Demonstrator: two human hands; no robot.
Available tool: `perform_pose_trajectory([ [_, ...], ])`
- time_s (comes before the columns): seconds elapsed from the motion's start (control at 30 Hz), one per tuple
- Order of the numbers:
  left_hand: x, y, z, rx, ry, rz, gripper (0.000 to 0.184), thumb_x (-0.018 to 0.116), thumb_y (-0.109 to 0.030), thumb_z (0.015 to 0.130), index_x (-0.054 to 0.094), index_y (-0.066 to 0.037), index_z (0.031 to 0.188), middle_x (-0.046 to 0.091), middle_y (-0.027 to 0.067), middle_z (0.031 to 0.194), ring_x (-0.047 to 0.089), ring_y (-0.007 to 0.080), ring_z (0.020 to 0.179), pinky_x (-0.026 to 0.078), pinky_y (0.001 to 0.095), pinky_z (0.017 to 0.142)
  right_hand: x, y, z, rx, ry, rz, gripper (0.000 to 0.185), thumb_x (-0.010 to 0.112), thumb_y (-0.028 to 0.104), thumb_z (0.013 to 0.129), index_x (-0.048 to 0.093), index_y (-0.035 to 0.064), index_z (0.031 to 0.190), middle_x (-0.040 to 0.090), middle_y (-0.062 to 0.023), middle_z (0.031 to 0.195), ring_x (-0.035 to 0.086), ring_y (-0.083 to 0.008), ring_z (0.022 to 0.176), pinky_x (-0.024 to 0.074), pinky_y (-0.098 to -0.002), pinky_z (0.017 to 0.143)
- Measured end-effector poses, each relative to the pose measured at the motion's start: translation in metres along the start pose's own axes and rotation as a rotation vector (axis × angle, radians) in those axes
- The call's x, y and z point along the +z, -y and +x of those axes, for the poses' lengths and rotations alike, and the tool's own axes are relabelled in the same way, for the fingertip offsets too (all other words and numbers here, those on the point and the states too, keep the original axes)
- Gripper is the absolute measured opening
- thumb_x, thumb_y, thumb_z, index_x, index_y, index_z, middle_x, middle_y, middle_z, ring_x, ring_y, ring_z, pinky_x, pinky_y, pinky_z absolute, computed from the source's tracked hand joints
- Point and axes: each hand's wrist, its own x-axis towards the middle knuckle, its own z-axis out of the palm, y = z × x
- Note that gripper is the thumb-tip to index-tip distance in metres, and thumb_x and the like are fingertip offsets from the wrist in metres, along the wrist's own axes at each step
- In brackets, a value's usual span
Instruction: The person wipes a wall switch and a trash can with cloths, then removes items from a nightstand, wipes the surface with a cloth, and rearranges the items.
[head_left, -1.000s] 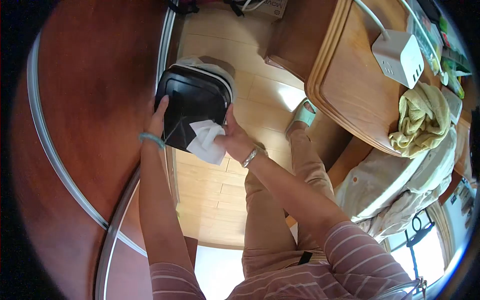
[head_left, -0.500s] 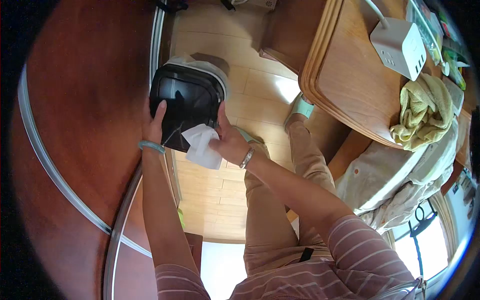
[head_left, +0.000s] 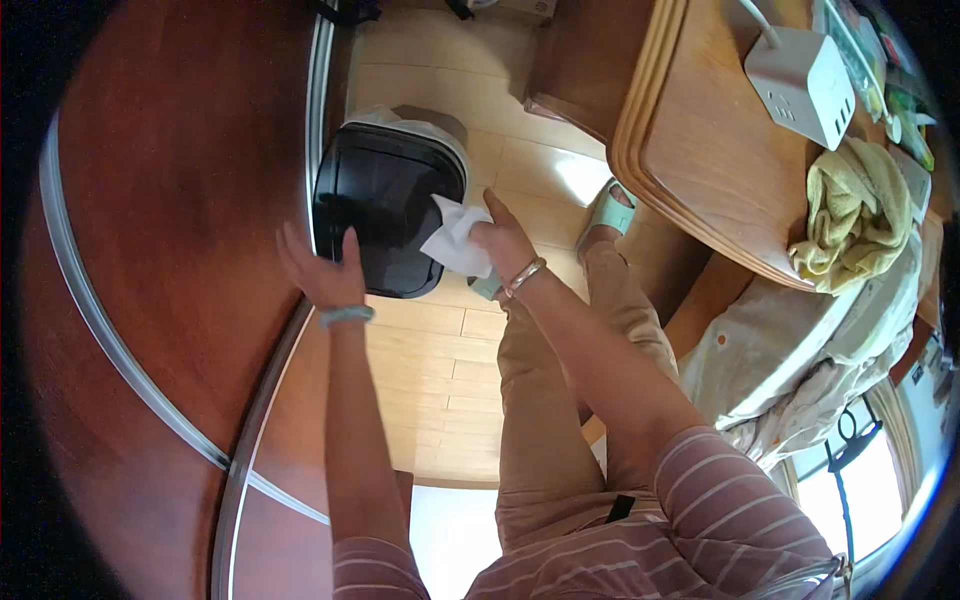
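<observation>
A bin with a glossy black lid stands on the floor, a pale liner showing along its far rim. At the lid's lower left is my left hand, fingers spread and nothing in them; whether it still touches the lid I cannot tell. My right hand pinches a crumpled white tissue between thumb and fingers. That tissue overlaps the lid's right edge from my viewpoint.
Dark red wooden doors with metal strips rise close on the left. To the right, a wooden desk carries a white power strip cube and a yellow-green towel. Pale cloth lies beyond the desk's near edge.
Both hands have come away from the sides of the black lid, the left one opening. My right hand has shifted right with the tissue. The lid now sits level over the bin.
</observation>
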Motion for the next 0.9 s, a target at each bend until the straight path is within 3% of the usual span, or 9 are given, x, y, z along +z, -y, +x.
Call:
perform_pose_trajectory([
  [0.07, 0.019, 0.009, -0.038, -0.320, -0.170, -0.102, 0.086, 0.071, -0.043, 0.073, 0.031, 0.005, 0.132, 0.032, 0.0250, 0.136, 0.036, 0.0374, 0.124, 0.029, 0.0440, 0.103, -0.002, -0.010, 0.015, -0.043, 0.019, -0.009, 0.084, 0.052, 0.003, 0.068, 0.017, 0.0073, 0.144, 0.058, -0.0106, 0.097, 0.054, -0.0135, 0.071, 0.0457, -0.0243, 0.062],
  [0.17, 0.028, 0.014, -0.081, -1.263, 0.028, -0.783, 0.088, 0.065, -0.055, 0.074, 0.029, -0.005, 0.136, 0.034, 0.0186, 0.136, 0.033, 0.0336, 0.126, 0.026, 0.0501, 0.103, -0.001, 0.015, 0.017, -0.187, 0.048, -0.150, 0.086, 0.052, 0.005, 0.068, 0.016, 0.0123, 0.145, 0.058, -0.0100, 0.095, 0.053, -0.0132, 0.070, 0.0461, -0.0251, 0.062],
  [0.2, 0.014, -0.008, -0.084, -1.508, 0.163, -1.030, 0.089, 0.062, -0.059, 0.074, 0.027, -0.008, 0.138, 0.033, 0.0167, 0.138, 0.032, 0.0325, 0.127, 0.025, 0.0515, 0.104, -0.004, 0.020, 0.023, -0.211, 0.067, -0.251, 0.084, 0.053, 0.007, 0.069, 0.017, 0.0112, 0.145, 0.056, -0.0147, 0.104, 0.055, -0.0185, 0.082, 0.0451, -0.0268, 0.071],
  [0.3, 0.031, -0.004, -0.108, -1.473, 0.242, -1.474, 0.070, 0.058, -0.058, 0.078, 0.042, -0.010, 0.127, 0.044, 0.0124, 0.129, 0.048, 0.0280, 0.111, 0.037, 0.0497, 0.095, -0.009, 0.048, 0.037, -0.247, 0.154, -0.547, 0.081, 0.055, 0.012, 0.069, 0.021, 0.0084, 0.142, 0.052, -0.0245, 0.122, 0.057, -0.0296, 0.106, 0.0426, -0.0306, 0.091],
  [0.43, 0.038, -0.008, -0.100, -1.476, 0.188, -1.502, 0.048, 0.058, -0.042, 0.085, 0.049, -0.009, 0.119, 0.053, 0.0110, 0.120, 0.054, 0.0272, 0.102, 0.052, 0.0357, 0.074, -0.004, 0.073, 0.034, -0.169, 0.256, -0.740, 0.080, 0.056, 0.021, 0.068, 0.026, 0.0047, 0.140, 0.053, -0.0250, 0.120, 0.056, -0.0311, 0.108, 0.0413, -0.0319, 0.093],
  [0.77, 0.013, 0.003, -0.095, -1.463, 0.401, -1.438, 0.056, 0.060, -0.051, 0.080, 0.048, -0.013, 0.120, 0.054, 0.0080, 0.119, 0.053, 0.0267, 0.105, 0.041, 0.0452, 0.087, 0.004, 0.069, 0.024, -0.241, 0.222, -0.687, 0.078, 0.057, 0.024, 0.066, 0.032, 0.0017, 0.137, 0.053, -0.0266, 0.119, 0.053, -0.0346, 0.110, 0.0406, -0.0344, 0.095],
  [0.83, 0.011, 0.005, -0.096, -1.436, 0.459, -1.442, 0.065, 0.057, -0.054, 0.081, 0.039, -0.014, 0.130, 0.045, 0.0093, 0.130, 0.045, 0.0270, 0.115, 0.032, 0.0477, 0.096, 0.005, 0.066, 0.023, -0.238, 0.215, -0.661, 0.075, 0.055, 0.015, 0.068, 0.031, 0.0018, 0.138, 0.057, -0.0199, 0.114, 0.057, -0.0254, 0.098, 0.0433, -0.0305, 0.087],
  [0.87, 0.011, 0.003, -0.095, -1.449, 0.427, -1.420, 0.064, 0.058, -0.054, 0.080, 0.043, -0.013, 0.127, 0.049, 0.0087, 0.125, 0.049, 0.0272, 0.111, 0.035, 0.0479, 0.093, 0.006, 0.066, 0.022, -0.237, 0.213, -0.647, 0.075, 0.054, 0.010, 0.068, 0.030, 0.0018, 0.138, 0.059, -0.0166, 0.112, 0.059, -0.0208, 0.092, 0.0446, -0.0285, 0.083],
  [0.9, 0.013, 0.000, -0.094, -1.463, 0.396, -1.399, 0.063, 0.059, -0.055, 0.079, 0.047, -0.012, 0.124, 0.054, 0.0081, 0.120, 0.052, 0.0274, 0.106, 0.038, 0.0481, 0.090, 0.006, 0.065, 0.021, -0.226, 0.216, -0.641, 0.075, 0.055, 0.014, 0.068, 0.031, 0.0016, 0.138, 0.057, -0.0202, 0.114, 0.057, -0.0255, 0.098, 0.0430, -0.0305, 0.087],
])
